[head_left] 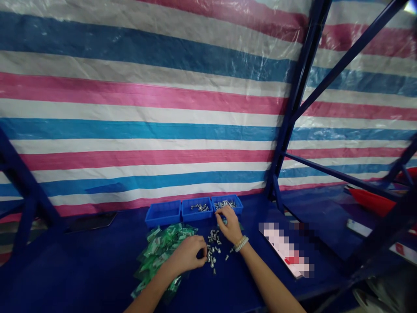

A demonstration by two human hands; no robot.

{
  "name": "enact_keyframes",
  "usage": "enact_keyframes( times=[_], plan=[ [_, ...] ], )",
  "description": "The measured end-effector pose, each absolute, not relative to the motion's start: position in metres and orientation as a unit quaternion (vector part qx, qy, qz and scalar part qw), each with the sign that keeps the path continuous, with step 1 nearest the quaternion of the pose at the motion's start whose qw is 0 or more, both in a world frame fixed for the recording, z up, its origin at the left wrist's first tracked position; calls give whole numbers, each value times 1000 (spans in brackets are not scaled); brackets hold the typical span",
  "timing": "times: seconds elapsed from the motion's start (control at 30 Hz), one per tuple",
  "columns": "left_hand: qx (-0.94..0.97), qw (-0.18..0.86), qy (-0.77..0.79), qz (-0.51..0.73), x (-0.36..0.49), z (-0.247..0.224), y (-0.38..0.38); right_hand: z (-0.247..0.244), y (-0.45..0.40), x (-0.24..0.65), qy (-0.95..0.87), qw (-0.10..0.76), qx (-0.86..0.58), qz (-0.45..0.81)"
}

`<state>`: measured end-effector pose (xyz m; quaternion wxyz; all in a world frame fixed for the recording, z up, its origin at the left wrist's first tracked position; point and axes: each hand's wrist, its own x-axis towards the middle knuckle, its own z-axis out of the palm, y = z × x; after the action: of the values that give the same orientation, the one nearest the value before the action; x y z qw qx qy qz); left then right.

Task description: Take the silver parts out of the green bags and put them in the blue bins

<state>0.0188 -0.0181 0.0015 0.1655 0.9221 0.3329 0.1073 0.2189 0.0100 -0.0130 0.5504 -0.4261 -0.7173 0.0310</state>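
My left hand (189, 254) is closed in a pinch at the left edge of a loose pile of small metal screws (213, 250). Its fingertips touch or nearly touch the screws, and what they grip is too small to make out. Over the front edge of the right blue bin (240, 204), my right hand (230, 225) has thumb and fingers drawn together; whatever is between them cannot be seen. That bin holds many screws (225, 203). The middle blue bin (186, 214) has fewer screws. Partly beneath my left hand lies a heap of green-printed clear plastic bags (163, 250).
A left blue bin (163, 212) adjoins the other two at the back of the blue table (97, 265). A dark flat object (93, 221) lies back left. On the right are a pale, blurred-out flat object (283, 250) and a blue metal frame post (283, 139). Striped sheeting (146, 130) hangs behind.
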Motion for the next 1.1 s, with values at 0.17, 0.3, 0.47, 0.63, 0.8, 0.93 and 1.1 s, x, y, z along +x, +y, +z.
enact_keyframes(
  times=[0.17, 0.3, 0.47, 0.63, 0.8, 0.93, 1.1],
  plan=[
    [915, 121, 367, 117, 16, -4, -13, -13, 7, 218, -716, 548, -431, 31],
    [919, 129, 353, 122, 13, -7, -12, -14, 5, 217, -716, 548, -431, 34],
    [895, 178, 354, 205, 13, -5, -11, -13, 2, 213, -709, 563, -422, 47],
    [800, 297, 387, 349, 14, -1, -7, -15, -6, 203, -725, 569, -379, 84],
    [726, 372, 372, 442, 11, -4, -4, -17, -11, 195, -762, 551, -321, 115],
    [676, 436, 383, 455, 10, -9, -3, -17, -11, 192, -777, 541, -292, 136],
    [669, 456, 378, 450, 11, -11, -3, -14, -12, 192, -789, 526, -282, 147]
  ],
)
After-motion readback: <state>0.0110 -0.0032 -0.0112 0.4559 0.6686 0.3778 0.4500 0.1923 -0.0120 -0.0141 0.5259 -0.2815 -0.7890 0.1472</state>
